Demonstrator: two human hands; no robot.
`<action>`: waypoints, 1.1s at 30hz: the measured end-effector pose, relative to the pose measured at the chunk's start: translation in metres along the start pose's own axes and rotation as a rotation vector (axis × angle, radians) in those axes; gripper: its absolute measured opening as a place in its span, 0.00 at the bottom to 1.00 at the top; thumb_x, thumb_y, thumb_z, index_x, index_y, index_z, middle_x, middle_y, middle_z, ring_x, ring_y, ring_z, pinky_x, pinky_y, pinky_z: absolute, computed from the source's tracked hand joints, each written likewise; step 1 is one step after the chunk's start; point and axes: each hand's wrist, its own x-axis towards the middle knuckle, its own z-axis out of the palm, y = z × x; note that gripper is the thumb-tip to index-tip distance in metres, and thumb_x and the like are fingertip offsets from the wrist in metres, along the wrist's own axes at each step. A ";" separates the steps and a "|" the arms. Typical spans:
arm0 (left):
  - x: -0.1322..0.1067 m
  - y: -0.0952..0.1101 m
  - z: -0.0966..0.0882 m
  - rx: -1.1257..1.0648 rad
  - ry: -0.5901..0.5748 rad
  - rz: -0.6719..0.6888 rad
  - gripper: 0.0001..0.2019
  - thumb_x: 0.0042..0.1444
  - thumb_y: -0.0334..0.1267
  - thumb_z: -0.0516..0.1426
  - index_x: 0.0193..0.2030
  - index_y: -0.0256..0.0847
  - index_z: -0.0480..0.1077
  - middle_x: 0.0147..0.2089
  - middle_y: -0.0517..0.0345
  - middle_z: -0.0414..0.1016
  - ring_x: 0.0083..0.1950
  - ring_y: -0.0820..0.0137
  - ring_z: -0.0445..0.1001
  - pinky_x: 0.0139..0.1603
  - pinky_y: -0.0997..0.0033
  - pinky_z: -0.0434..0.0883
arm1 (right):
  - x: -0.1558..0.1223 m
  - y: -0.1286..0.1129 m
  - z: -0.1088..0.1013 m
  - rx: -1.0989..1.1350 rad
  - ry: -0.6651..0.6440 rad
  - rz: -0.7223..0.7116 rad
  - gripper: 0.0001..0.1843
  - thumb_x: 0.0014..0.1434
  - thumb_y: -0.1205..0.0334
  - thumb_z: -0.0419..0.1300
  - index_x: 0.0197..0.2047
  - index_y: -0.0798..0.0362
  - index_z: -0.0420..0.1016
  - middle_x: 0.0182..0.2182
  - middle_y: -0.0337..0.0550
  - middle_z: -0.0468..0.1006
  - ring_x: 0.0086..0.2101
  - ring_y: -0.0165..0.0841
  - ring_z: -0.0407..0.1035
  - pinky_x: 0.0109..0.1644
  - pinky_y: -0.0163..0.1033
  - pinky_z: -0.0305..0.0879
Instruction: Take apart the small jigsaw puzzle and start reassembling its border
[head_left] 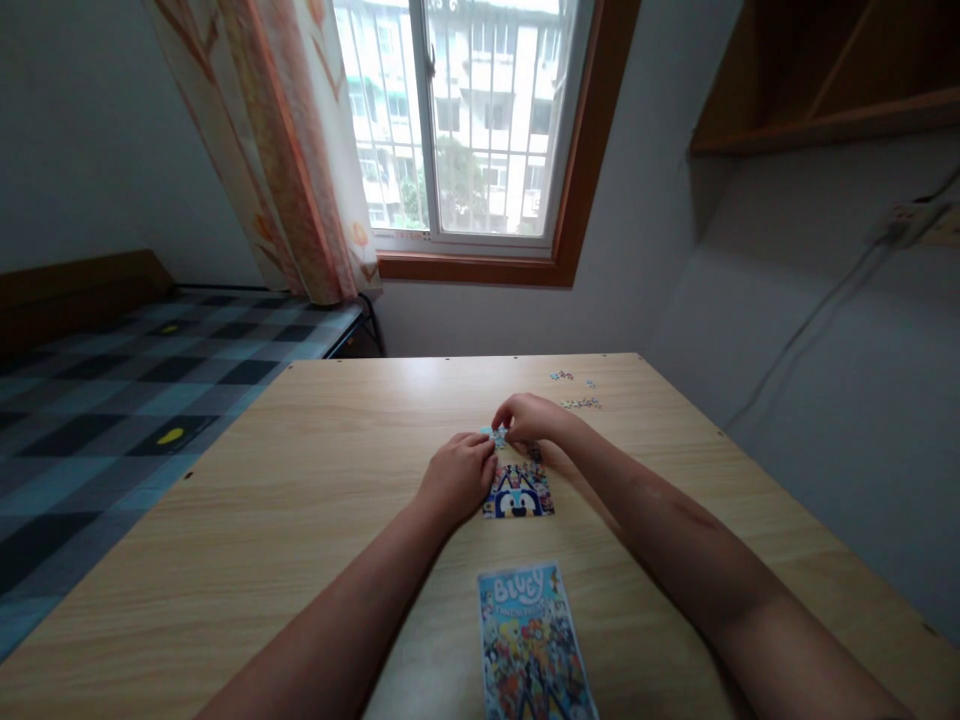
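A partly joined jigsaw puzzle lies on the wooden table, with a blue dog face along its near side. My left hand rests at its left edge, fingers lying flat and touching the pieces. Over the far side, my right hand is bent down with thumb and forefinger pinched at a small light-blue puzzle piece. The fingertips partly hide that piece, and the hand covers some of the puzzle's upper right.
Loose puzzle pieces lie beyond my right hand, with more pieces farther back. Nearer me on the table is a colourful Bluey picture box. A checked bed stands left; a shelf hangs at right.
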 end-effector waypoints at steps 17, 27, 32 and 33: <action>0.002 0.005 -0.005 0.195 -0.066 -0.033 0.13 0.68 0.42 0.52 0.46 0.43 0.76 0.53 0.49 0.77 0.55 0.59 0.72 0.54 0.59 0.70 | 0.004 0.002 0.002 0.025 0.005 0.038 0.25 0.45 0.71 0.67 0.48 0.46 0.84 0.40 0.37 0.83 0.36 0.30 0.74 0.34 0.29 0.62; 0.001 0.008 -0.009 0.205 -0.031 -0.085 0.13 0.67 0.42 0.52 0.47 0.45 0.78 0.55 0.51 0.77 0.53 0.58 0.73 0.52 0.56 0.69 | 0.002 0.002 -0.002 0.047 0.007 -0.007 0.23 0.47 0.70 0.68 0.48 0.47 0.84 0.39 0.38 0.83 0.35 0.30 0.74 0.33 0.29 0.62; 0.000 0.005 -0.005 0.171 0.024 -0.106 0.13 0.66 0.41 0.53 0.48 0.46 0.79 0.56 0.51 0.77 0.53 0.58 0.74 0.54 0.56 0.69 | -0.002 0.005 -0.011 0.075 0.141 -0.040 0.17 0.50 0.68 0.69 0.45 0.48 0.85 0.41 0.40 0.82 0.37 0.31 0.74 0.37 0.31 0.64; 0.000 0.003 -0.004 0.157 0.044 -0.106 0.13 0.66 0.41 0.53 0.49 0.46 0.79 0.56 0.52 0.78 0.53 0.59 0.74 0.54 0.56 0.69 | -0.004 0.007 -0.010 0.082 0.182 -0.053 0.15 0.52 0.67 0.68 0.44 0.49 0.85 0.40 0.41 0.82 0.36 0.31 0.73 0.38 0.31 0.64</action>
